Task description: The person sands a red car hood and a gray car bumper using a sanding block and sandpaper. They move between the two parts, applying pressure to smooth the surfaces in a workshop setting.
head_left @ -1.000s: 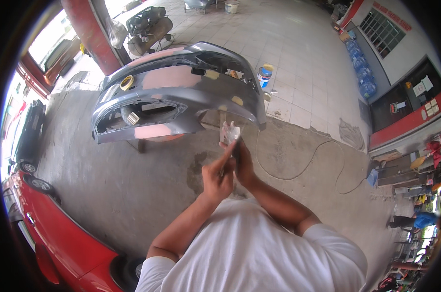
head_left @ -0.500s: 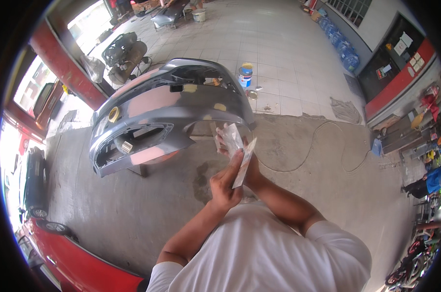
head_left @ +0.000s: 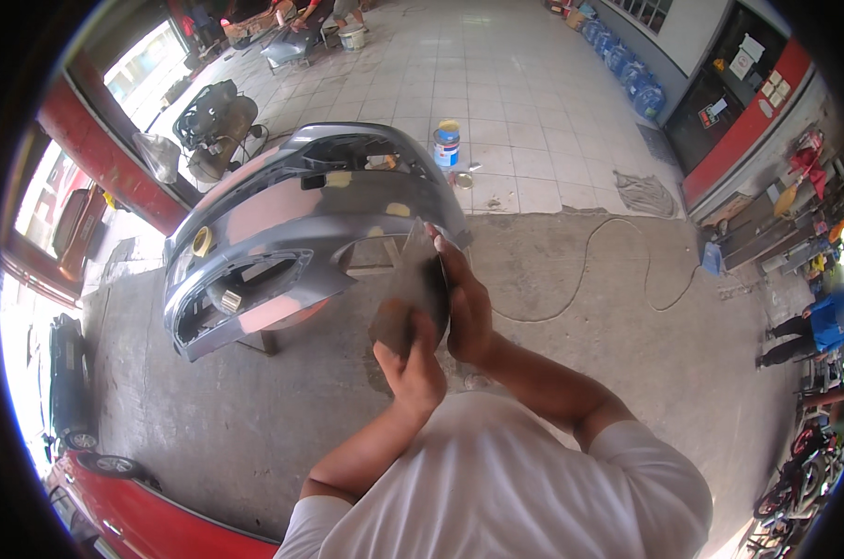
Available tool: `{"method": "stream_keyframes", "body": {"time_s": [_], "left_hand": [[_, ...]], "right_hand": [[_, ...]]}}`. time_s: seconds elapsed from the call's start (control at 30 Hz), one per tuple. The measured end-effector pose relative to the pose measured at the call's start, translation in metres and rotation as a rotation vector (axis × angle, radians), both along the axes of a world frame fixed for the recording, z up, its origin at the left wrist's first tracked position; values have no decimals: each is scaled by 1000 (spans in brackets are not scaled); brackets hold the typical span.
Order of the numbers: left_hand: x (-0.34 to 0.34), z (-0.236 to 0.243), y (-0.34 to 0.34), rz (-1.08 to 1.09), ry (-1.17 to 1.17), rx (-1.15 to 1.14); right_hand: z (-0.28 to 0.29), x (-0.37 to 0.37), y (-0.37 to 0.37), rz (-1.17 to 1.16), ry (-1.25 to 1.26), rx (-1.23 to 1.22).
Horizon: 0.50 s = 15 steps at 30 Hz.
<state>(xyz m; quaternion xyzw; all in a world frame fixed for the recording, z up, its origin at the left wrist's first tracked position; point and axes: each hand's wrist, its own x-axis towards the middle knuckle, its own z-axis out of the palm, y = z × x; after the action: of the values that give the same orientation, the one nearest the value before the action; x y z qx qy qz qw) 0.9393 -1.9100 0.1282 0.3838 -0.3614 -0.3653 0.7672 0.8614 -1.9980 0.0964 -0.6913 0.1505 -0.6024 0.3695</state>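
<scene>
Both hands are together in front of my chest, at a thin, flat grey plate with a dull sheen and a pointed upper corner. My left hand grips its lower part, thumb on the near face. My right hand is closed along its right edge; whether a second piece lies behind, I cannot tell. Just beyond is a car bumper, grey with pink and tan patches, raised on a support. A yellow tape roll sits on its left part, and a silvery cylinder lies in the lower opening.
A blue paint can stands on the tiles behind the bumper. At the left are an air compressor and a red car. A thin hose crosses the concrete. Blue water bottles line the right wall; a person in blue stands far right.
The two pale pieces seen earlier have turned and come together; a dark grey face now shows. My hands have shifted slightly left, and the view has moved a little.
</scene>
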Motion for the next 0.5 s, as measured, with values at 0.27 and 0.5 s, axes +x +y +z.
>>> {"method": "stream_keyframes", "body": {"time_s": [0.27, 0.5], "left_hand": [[-2, -13, -23, -112, -637, -48], [5, -4, -7, 61, -658, -73]], "right_hand": [[-5, -9, -12, 167, -200, 541], [-26, -3, 5, 8, 86, 365]]}}
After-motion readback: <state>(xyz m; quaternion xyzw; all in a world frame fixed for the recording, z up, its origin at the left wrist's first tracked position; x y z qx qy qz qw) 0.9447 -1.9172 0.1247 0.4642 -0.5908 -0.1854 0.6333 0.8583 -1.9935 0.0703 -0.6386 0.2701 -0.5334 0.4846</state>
